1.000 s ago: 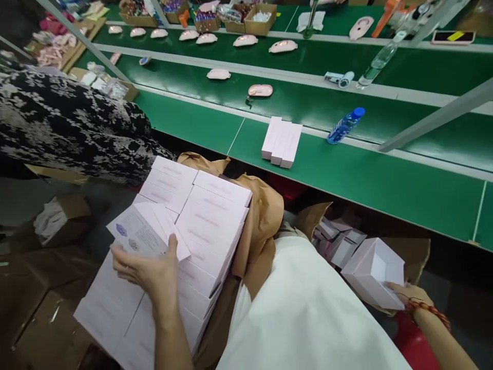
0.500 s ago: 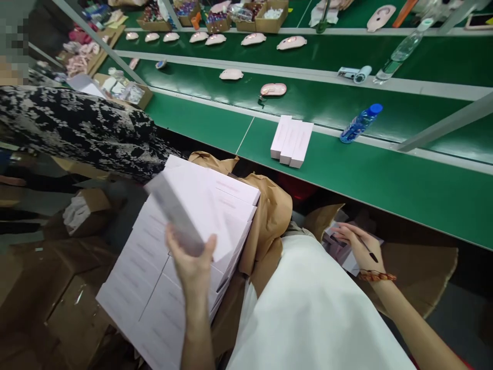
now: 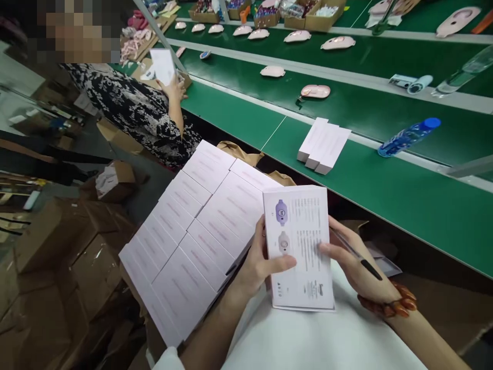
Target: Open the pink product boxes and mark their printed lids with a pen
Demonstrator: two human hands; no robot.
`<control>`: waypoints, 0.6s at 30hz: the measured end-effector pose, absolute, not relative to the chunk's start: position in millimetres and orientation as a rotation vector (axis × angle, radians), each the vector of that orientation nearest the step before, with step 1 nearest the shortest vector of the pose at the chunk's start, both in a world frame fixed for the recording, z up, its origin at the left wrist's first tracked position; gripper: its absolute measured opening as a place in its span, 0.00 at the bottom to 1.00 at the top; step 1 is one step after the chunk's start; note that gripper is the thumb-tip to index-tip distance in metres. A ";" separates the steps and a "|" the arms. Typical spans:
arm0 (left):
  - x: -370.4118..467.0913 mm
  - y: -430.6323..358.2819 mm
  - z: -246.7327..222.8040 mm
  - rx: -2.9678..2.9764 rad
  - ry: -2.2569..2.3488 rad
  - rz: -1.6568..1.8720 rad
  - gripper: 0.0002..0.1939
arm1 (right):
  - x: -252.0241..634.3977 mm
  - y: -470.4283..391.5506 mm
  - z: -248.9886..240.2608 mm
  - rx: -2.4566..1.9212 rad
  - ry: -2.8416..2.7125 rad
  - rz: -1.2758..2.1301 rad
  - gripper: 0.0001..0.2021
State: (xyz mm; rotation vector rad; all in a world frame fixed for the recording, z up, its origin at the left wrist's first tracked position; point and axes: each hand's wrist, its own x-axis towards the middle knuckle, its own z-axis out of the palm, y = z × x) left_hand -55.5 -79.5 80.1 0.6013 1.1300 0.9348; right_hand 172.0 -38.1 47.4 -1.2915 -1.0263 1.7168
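change noted: the box (image 3: 300,282), over the stack (image 3: 200,221) half a second ago, has been brought across to the front of the lap. its printed side now faces the person; i can make out two device pictures, but the small text is too fine to read. the right hand (image 3: 358,267) has left the carton (image 3: 442,303) and come up to the box's right edge. reading: the work has gone from one hand to two, the box looks steady, and the printed side is well placed for a look. grips: left hand (image 3: 264,259) closed on the box's left edge, thumb across the face; right closed round a pen (image 3: 372,270), its thumb also on the box. whether the box is sealed, cannot tell. a co-worker's hand (image 3: 175,90) has also come into view, holding a white item (image 3: 162,66). surroundings: on the green desk (image 3: 239,113), three boxes (image 3: 323,146) lie side by side, a blue bottle (image 3: 408,137) leaning to their right; pink cases (image 3: 316,91) lie further back. in the way: the stack's near side is close beside the left forearm, so a swing left could, i judge, knock it; the pen probably limits the right fingers; the right arm hides part of the carton.
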 end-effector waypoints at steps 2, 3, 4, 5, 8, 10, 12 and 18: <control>-55.8 -84.7 77.7 0.486 1.048 0.929 0.61 | 164.9 -42.4 57.5 -1.461 -1.001 1.402 0.29; -54.2 -87.8 76.4 0.452 1.057 0.929 0.63 | 162.1 -44.5 63.8 -1.527 -0.964 1.181 0.26; -51.8 -90.7 75.5 0.441 1.086 0.927 0.65 | 160.4 -46.6 70.6 -1.535 -0.927 0.998 0.23; -49.1 -93.3 75.2 0.441 1.112 0.920 0.67 | 160.2 -48.6 77.5 -1.487 -0.922 0.908 0.24; -41.8 -97.7 79.3 0.473 1.116 0.918 0.70 | 165.2 -52.2 96.3 -1.174 -1.217 1.077 0.34; -38.6 -98.7 84.5 0.491 1.076 0.928 0.71 | 167.5 -50.8 106.0 -1.032 -1.456 1.184 0.30; -36.8 -99.3 89.4 0.499 1.036 0.927 0.72 | 166.0 -47.2 113.1 -1.049 -1.505 1.170 0.16; -35.8 -97.3 97.4 0.527 1.014 0.866 0.67 | 158.3 -48.1 112.8 -1.115 -1.419 1.164 0.13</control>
